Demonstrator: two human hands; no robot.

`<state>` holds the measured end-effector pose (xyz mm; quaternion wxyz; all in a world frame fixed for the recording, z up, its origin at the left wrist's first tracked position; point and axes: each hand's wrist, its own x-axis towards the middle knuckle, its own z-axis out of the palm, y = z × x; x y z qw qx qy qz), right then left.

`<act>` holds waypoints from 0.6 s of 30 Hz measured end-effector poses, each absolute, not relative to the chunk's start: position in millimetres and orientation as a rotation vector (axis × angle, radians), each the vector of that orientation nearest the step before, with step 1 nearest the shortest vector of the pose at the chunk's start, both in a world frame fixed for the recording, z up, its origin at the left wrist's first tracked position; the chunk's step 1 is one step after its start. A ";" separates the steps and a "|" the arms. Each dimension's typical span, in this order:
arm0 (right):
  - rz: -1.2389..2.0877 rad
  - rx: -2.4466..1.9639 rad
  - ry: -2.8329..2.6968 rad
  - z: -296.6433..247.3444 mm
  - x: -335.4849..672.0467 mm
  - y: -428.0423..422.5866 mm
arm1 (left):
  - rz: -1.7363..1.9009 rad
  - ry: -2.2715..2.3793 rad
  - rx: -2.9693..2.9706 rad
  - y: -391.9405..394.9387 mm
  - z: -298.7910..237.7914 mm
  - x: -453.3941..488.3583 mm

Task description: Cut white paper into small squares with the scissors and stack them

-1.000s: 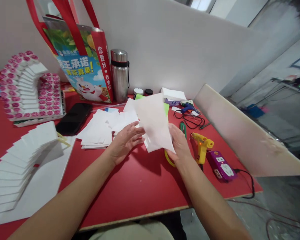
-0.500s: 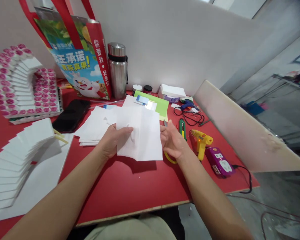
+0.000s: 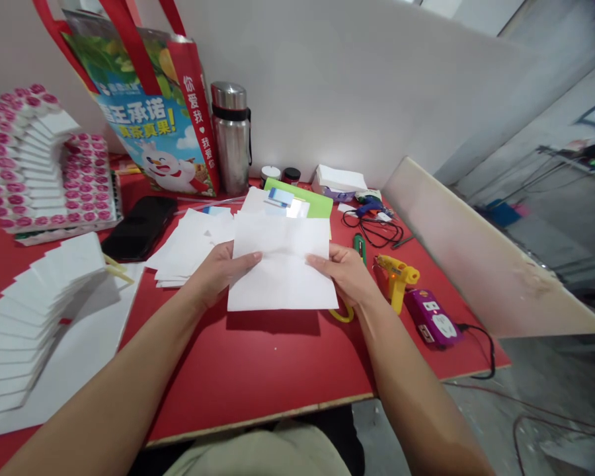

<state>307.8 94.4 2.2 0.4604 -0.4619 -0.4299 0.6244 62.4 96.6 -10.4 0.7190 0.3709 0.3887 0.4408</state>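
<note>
A white paper sheet (image 3: pixel 280 264) is held flat just above the red table (image 3: pixel 277 363), in front of me. My left hand (image 3: pixel 217 271) grips its left edge, thumb on top. On the sheet's right edge my right hand (image 3: pixel 346 271) pinches it the same way. Behind the sheet lies a loose pile of white paper sheets (image 3: pixel 191 248). A yellow ring-like object (image 3: pixel 342 316) peeks out under my right wrist.
A yellow glue gun (image 3: pixel 397 277), a purple power strip (image 3: pixel 434 320), a green cutter (image 3: pixel 359 246) and a black cable lie to the right. A black phone (image 3: pixel 139 227), a steel flask (image 3: pixel 231 135), a printed bag (image 3: pixel 149 119) and fanned white cards (image 3: pixel 34 297) stand left.
The sheet came down from a raised, tilted hold to lying flat and square in front of me. My right hand shifted from beneath it to gripping its right edge.
</note>
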 end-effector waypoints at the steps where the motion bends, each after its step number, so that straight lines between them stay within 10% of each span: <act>1: 1.540 -1.126 -1.057 2.9 307.8 94.6 | 0.975 0.850 0.818 97.1 -11.1 61.9; 18: 1.517 -1.082 -1.008 19.4 314.6 93.7 | 1.024 0.802 0.935 95.4 1.6 60.6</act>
